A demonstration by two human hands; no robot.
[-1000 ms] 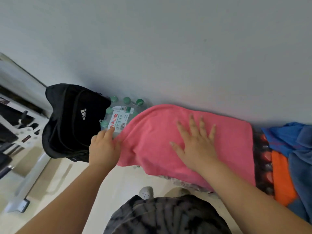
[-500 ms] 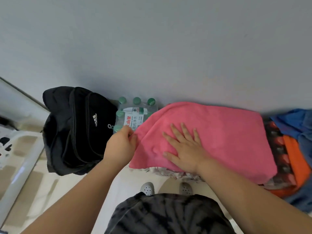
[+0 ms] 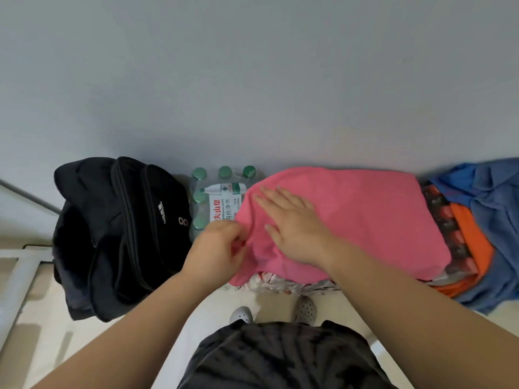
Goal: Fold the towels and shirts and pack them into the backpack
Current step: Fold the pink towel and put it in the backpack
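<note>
Pink fleecy cloth towel, head view: draped flat over a low stack against the grey wall, between a shrink-wrapped pack of green-capped water bottles on the left and a heap of blue cloth and orange cloth on the right. Left edge lapped onto the bottle pack; near edge hanging over crumpled patterned fabric.

Right grip spread, palm down, fingers straight, pressing on the left part of the towel. Left grip curled at the towel's left edge, pinching the fabric between thumb and fingertips.

Handling, as judged: light, limp, not slippery; no shape of its own, prone to sagging and creasing once lifted. Best taken by the corners or along an edge, with one flat palm as anchor on the fold line.

Black zippered fabric backpack with white logo, slumped on the pale floor against the wall, just beside the bottle pack and apart from the towel. Contents hidden; state of the zips impossible to tell.

Under the towel's right end, a wrapped pack with red spots, kind not clear.

Folding judged in hand; packing not yet begun.
</note>
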